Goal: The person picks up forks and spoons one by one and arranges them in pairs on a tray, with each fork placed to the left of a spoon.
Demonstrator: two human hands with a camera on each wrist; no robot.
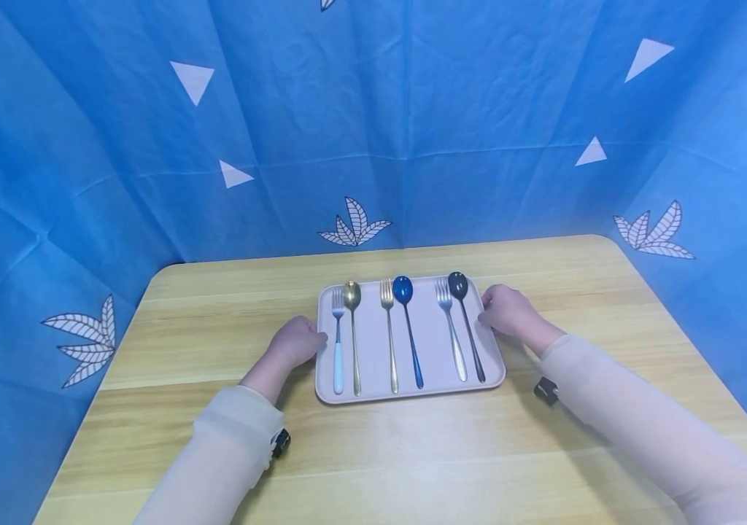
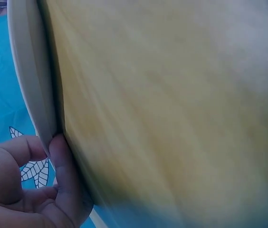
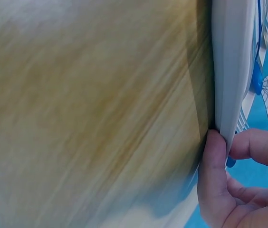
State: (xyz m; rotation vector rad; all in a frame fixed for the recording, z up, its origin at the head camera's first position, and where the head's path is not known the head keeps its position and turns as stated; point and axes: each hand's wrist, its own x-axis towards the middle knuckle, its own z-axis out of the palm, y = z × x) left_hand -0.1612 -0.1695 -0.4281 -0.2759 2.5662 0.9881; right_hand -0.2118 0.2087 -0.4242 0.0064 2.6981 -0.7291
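A pale pinkish tray (image 1: 368, 343) lies near the middle of the table, held at both short ends. My left hand (image 1: 296, 341) pinches its left rim; the left wrist view shows thumb and finger on either side of the tray edge (image 2: 27, 61). At the opposite end my right hand (image 1: 510, 310) pinches the right rim. From left to right on the tray are a light-blue-handled fork (image 1: 338, 350), a gold spoon (image 1: 351, 295), a gold fork (image 1: 389, 328), a blue spoon (image 1: 403, 290), a silver fork (image 1: 450, 328) and a black spoon (image 1: 459, 286).
The light wooden table (image 1: 413, 459) has rounded far corners. Behind it and along both sides hangs a blue curtain (image 1: 478, 102) printed with white triangles and leaves. Dark clips (image 1: 546, 391) show at the wrists.
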